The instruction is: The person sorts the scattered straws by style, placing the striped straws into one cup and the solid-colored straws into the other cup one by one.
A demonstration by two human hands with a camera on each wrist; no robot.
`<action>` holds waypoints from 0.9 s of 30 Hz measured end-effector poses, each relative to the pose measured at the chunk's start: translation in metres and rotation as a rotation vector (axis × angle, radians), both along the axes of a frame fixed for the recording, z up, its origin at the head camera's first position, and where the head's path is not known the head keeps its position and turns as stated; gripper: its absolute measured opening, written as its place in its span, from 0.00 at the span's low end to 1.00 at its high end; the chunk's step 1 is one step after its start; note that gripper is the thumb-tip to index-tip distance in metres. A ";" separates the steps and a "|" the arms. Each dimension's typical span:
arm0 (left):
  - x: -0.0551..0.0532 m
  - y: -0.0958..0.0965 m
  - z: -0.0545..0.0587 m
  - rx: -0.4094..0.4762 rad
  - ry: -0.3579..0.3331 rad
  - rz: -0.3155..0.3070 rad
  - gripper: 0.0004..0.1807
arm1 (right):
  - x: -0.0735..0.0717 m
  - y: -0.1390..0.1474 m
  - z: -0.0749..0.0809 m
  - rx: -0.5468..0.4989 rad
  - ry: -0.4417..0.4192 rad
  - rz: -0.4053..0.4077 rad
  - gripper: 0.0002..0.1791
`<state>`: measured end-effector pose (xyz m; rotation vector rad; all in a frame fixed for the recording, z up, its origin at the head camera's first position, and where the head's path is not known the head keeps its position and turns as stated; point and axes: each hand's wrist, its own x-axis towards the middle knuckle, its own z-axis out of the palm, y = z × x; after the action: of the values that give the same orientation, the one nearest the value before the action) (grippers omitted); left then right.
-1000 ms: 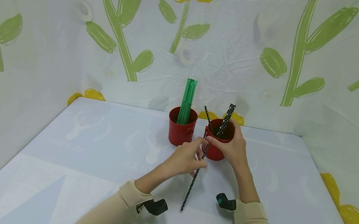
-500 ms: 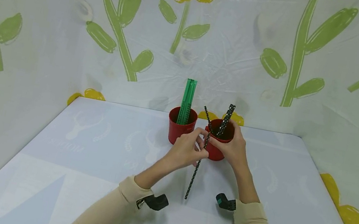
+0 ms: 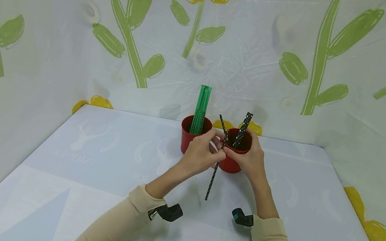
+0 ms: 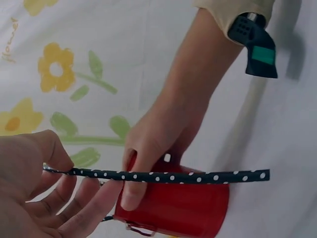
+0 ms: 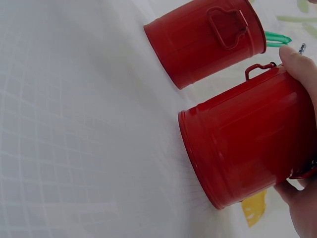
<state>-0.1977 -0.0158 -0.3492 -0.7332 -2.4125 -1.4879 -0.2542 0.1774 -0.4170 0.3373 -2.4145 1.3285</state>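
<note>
Between thumb and fingers, my left hand (image 3: 199, 156) pinches a thin black straw (image 3: 212, 182) with white dots. It slants upward, its lower end hanging over the table and its upper end by the near rim of the right red bucket (image 3: 230, 164). My right hand (image 3: 252, 159) grips that bucket's rim, thumb at the front and fingers round the far side. Several similar dotted straws (image 3: 244, 126) stand inside it, one leaning left. In the left wrist view, the held straw (image 4: 198, 177) crosses in front of the bucket (image 4: 188, 208).
A second red bucket (image 3: 185, 140) with green wrapped sticks (image 3: 200, 109) stands just left, partly behind my left hand. Small wire handles (image 5: 228, 27) show on the buckets. The flower-printed curtain (image 3: 242, 60) rises behind the table's far edge.
My left hand has moved up and away from me, carrying the straw toward the right bucket's rim. The right hand stays on that bucket.
</note>
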 end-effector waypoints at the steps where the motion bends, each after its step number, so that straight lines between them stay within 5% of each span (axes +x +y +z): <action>1: -0.001 0.000 0.002 0.008 0.017 0.008 0.19 | 0.000 0.000 0.000 0.000 0.003 0.001 0.49; 18: -0.020 0.004 0.048 0.146 0.171 0.026 0.17 | 0.000 0.000 0.001 -0.007 -0.026 0.006 0.49; 27: -0.031 0.011 0.065 0.220 0.254 0.099 0.16 | 0.001 -0.002 0.003 -0.023 -0.084 -0.016 0.50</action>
<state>-0.2286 -0.0049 -0.2847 -0.6963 -2.0311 -1.4905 -0.2528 0.1753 -0.4136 0.2605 -2.4631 1.3888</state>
